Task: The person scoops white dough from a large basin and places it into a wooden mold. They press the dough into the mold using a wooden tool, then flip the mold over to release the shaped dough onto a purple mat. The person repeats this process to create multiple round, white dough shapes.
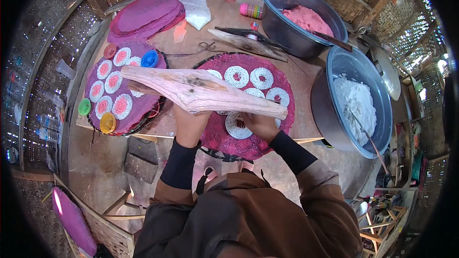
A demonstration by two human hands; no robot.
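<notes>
A long pale wooden board (205, 88), wide in the middle and narrow at its ends, is held slantwise over a round magenta mesh mat (260, 145). My left hand (190, 122) grips it from below, left of its middle, with the fingers mostly hidden behind the wood. Under its right end my right hand (260, 125) is closed round it, fingers partly covered. Lacy white dough rings (236, 76) lie on the mat, some hidden by the board. One white ring (237, 126) shows between my hands.
At left, another mat (138, 123) bears several white rings with pink centres, plus blue, green and yellow cups (108, 123). Stacked magenta mats (146, 14) lie behind. Tubs of pink dough (306, 19) and white dough (354, 102) stand at right. A second wooden piece (248, 44) lies behind the middle mat.
</notes>
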